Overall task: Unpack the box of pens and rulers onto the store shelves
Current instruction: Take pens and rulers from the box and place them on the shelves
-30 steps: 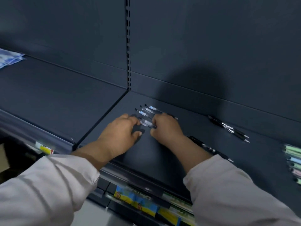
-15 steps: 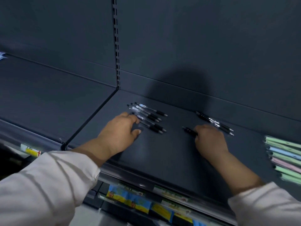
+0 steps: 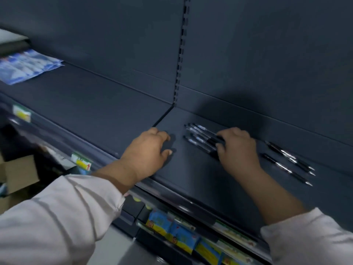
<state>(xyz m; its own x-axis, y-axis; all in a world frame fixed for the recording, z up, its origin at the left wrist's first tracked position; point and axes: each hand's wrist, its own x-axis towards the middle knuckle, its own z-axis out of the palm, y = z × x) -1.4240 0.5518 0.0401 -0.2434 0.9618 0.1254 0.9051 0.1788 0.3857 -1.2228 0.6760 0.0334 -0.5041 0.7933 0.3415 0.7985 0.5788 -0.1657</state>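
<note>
Several clear-and-black pens (image 3: 198, 136) lie side by side on the dark shelf (image 3: 191, 175), just right of the upright divider. My right hand (image 3: 238, 150) is at their black ends, and its curled fingers grip those ends and hide them. To the left of the group my left hand (image 3: 149, 152) rests on the shelf with fingers loosely curled, holding nothing. Three black pens (image 3: 286, 159) lie apart on the shelf, to the right of my right hand. No rulers show.
Blue printed packets (image 3: 28, 64) lie at the far left of the neighbouring shelf. A cardboard box (image 3: 17, 175) stands low on the left. Price labels (image 3: 82, 162) line the shelf edge. Colourful packets (image 3: 172, 232) fill the shelf below.
My right hand has come back left from the single black pen to the pen group and now grips its ends. The view swung left. My left hand stays put.
</note>
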